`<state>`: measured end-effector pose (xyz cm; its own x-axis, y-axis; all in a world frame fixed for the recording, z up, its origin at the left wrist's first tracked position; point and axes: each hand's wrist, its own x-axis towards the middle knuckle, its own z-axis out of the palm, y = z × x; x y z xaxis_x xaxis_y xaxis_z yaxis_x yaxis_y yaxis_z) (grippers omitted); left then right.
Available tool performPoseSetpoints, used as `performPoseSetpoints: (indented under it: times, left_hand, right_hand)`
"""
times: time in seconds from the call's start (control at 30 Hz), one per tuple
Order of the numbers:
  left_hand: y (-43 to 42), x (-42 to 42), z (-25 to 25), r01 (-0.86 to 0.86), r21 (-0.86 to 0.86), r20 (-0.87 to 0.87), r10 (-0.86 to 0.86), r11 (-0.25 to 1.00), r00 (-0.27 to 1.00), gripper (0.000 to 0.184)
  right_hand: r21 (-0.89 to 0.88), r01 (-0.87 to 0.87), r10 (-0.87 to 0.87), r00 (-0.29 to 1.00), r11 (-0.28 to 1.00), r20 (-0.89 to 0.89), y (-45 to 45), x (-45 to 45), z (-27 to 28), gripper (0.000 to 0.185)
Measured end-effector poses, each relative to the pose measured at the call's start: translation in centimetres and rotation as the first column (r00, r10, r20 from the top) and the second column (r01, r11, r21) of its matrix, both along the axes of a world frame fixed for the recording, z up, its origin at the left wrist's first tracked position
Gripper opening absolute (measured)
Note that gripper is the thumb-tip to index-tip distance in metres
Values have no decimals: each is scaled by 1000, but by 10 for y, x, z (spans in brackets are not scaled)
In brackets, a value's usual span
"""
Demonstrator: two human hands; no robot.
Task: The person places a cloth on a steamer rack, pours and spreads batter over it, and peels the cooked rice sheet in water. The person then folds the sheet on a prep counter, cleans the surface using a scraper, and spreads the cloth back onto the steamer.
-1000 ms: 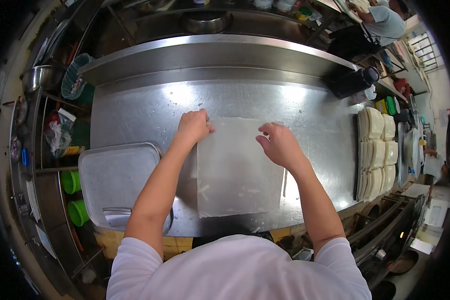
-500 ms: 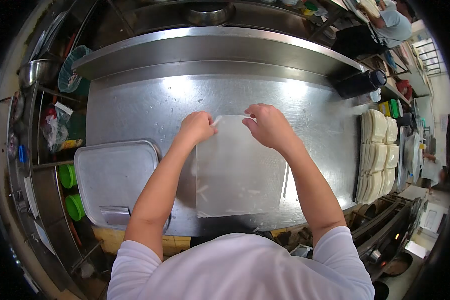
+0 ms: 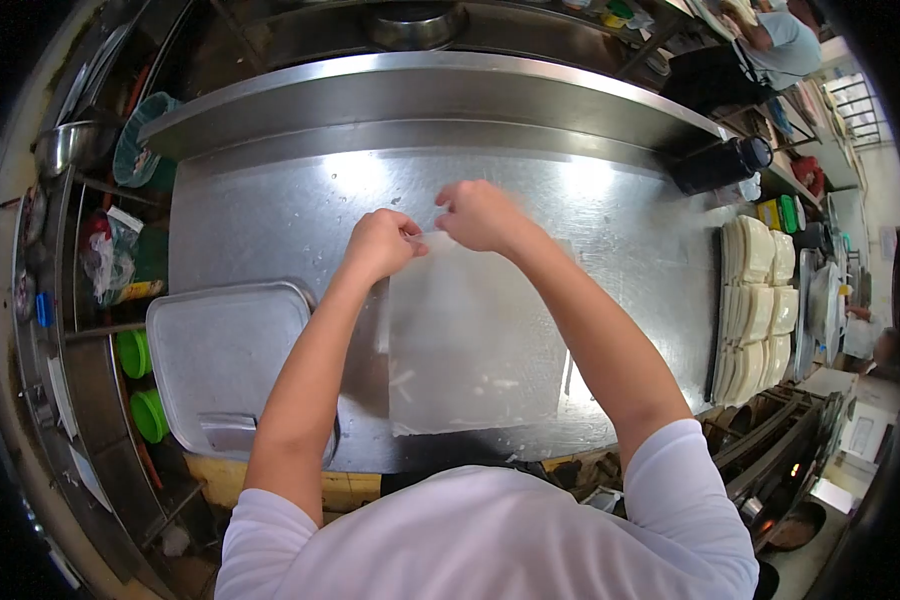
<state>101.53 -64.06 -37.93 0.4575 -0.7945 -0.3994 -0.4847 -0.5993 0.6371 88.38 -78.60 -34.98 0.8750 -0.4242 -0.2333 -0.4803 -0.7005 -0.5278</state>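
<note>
A thin, pale translucent sheet [image 3: 475, 345] lies flat on the steel table [image 3: 300, 215], with small whitish bits near its lower part. At the sheet's upper left corner my left hand [image 3: 383, 243] pinches the edge between thumb and fingers. My right hand [image 3: 478, 215] hovers just above the top edge, close to my left hand, its fingers curled and slightly blurred. Whether those fingertips hold anything is too small to tell.
A metal tray [image 3: 230, 350] with a flat scraper [image 3: 228, 430] lies at the left. Stacks of folded pale sheets [image 3: 755, 310] stand at the right, a dark bottle [image 3: 725, 165] behind them. Another person [image 3: 785, 50] is at the upper right.
My right hand has moved left along the sheet's top edge, from its upper right corner toward my left hand. My left hand has shifted slightly left and stays at the upper left corner.
</note>
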Motion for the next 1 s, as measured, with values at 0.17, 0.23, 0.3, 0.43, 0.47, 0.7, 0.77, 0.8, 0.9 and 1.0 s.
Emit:
performPoseSetpoints:
  times: [0.17, 0.23, 0.3, 0.43, 0.47, 0.7, 0.77, 0.8, 0.9, 1.0]
  left_hand:
    - [3, -1, 10, -30, -68, -49, 27, 997, 998, 16]
    - [6, 3, 8, -54, -81, -84, 47, 995, 995, 15]
    - [6, 6, 7, -62, -85, -90, 54, 994, 994, 15]
    - [2, 11, 1, -77, -79, -126, 67, 994, 990, 15]
    - [0, 13, -2, -60, -68, -114, 52, 996, 992, 16]
    - [-11, 15, -26, 0, -7, -61, -1, 1000, 998, 23]
    - [-12, 16, -30, 15, 7, -30, -15, 1000, 999, 25]
    - [-12, 15, -27, 35, 23, -12, -35, 999, 999, 26]
    - [-10, 10, -16, 86, 116, 65, -94, 989, 993, 28]
    - [-9, 5, -5, 107, 179, 127, -130, 978, 983, 28]
  right_hand:
    - [434, -59, 247, 887, 899, -390, -5, 30, 9, 34]
    - [392, -53, 278, 792, 918, -544, -10, 26, -5, 33]
    - [353, -69, 288, 733, 933, -616, -26, 11, -10, 30]
    - [198, -116, 225, 659, 973, -718, -54, -36, 1, 30]
    - [150, -189, 240, 674, 970, -698, -61, -52, 0, 30]
    - [-238, -191, 93, 924, 952, -371, -80, -149, -29, 22]
    - [-213, -100, 26, 945, 972, -326, -80, -157, -28, 19]
    - [-162, -53, -9, 931, 985, -365, -77, -155, -18, 20]
    - [-136, 32, -78, 933, 990, -351, -70, -163, -12, 20]
    - [-162, 96, -139, 951, 982, -278, -65, -173, -15, 18]
